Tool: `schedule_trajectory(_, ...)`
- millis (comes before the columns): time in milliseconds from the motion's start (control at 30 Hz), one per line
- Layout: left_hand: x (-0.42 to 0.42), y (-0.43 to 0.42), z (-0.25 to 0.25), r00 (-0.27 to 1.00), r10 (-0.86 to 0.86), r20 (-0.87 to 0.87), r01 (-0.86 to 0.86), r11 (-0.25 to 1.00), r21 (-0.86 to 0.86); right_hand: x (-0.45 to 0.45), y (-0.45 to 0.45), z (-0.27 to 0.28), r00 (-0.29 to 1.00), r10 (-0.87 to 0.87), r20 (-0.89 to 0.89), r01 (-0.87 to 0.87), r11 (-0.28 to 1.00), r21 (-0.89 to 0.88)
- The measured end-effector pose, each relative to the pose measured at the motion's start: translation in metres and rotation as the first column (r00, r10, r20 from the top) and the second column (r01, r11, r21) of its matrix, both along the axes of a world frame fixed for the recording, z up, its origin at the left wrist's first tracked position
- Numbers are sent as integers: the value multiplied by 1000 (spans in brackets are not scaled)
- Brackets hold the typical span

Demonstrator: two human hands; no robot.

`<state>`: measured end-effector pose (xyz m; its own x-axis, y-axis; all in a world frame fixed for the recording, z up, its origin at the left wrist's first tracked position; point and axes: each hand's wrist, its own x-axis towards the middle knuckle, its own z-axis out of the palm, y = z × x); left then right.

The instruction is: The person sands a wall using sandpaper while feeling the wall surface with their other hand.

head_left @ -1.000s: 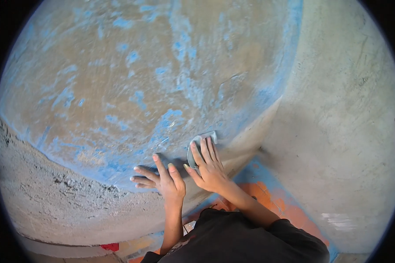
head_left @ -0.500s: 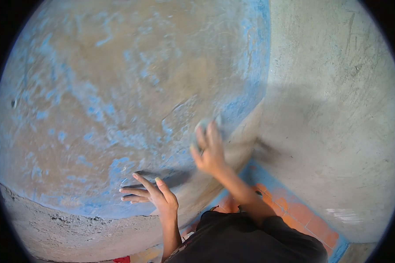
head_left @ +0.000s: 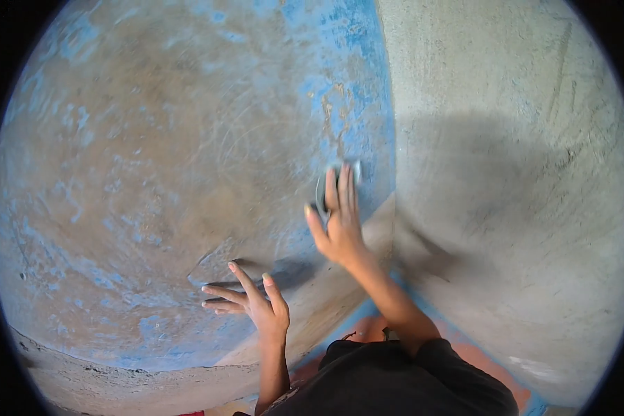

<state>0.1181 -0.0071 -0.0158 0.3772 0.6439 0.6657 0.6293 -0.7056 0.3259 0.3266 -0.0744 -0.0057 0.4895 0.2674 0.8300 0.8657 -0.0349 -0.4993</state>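
Note:
My right hand point(head_left: 340, 225) presses a thin, rounded, pale-edged piece point(head_left: 319, 191) against the wall's blue band. Its fingers point up and cover most of the piece, so I cannot tell its exact kind. Lower left, my left hand point(head_left: 256, 303) is open with fingers spread, its fingertips at or very near the wall; whether they touch is unclear. The wall surface point(head_left: 173, 145) under both hands is worn grey-brown with patches of blue paint.
A bare grey wall point(head_left: 492, 83) meets the painted one at a corner on the right. Below is a rough plaster ledge point(head_left: 152, 385). Orange floor tiles point(head_left: 475, 350) edged in blue show beside my dark shirt point(head_left: 402, 381). A small red thing point(head_left: 195, 414) is at the bottom edge.
The view has shifted right and up along the wall. My right hand, with the pale piece, has moved a little up the blue band. My left hand stays spread.

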Motion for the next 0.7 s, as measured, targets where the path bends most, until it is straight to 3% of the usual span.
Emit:
schedule_trajectory(133, 31, -10, -7, 1000, -29, 8, 29, 1000, 8, 37, -4, 32, 1000, 15, 24, -15, 1000, 21)
schedule_trajectory(300, 62, -22, -21, 998, -6, 63, 8, 1000, -26, -16, -9, -50, 994, 105, -36, -110, 975, -194)
schedule_trajectory(433, 68, -31, -20, 1000, 16, 23, -16, 999, 36, 33, -10, 23, 987, 28, 157, -17, 997, -74)
schedule_trajectory(533, 64, -28, -17, 997, 64, 35, -65, 997, 41, 41, -5, 66, 982, 55, 183, -55, 998, -7)
schedule_trajectory(700, 32, 0, 6, 964, 253, 83, -265, 939, 218, -39, 3, -15, 921, 348, 176, -294, 916, -272)
